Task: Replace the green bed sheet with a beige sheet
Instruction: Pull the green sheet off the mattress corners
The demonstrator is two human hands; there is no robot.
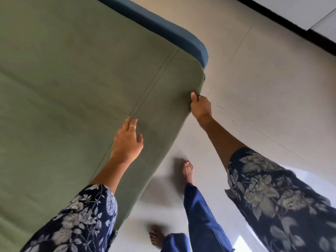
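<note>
Now the green bed sheet (76, 91) lies stretched over the bed, covering its top and wrapped down around the rounded corner, where the blue mattress edge (174, 33) shows just beyond it. At that corner the right hand (200, 106) has its grip closed on the sheet, thumb on top and fingers curled under the fabric edge. Beside a seam in the cloth, the left hand (128, 140) rests flat on the sheet, fingers straight and slightly spread, grip open and holding nothing. Below, bare feet stand on the pale tiled floor (263, 79).
</note>
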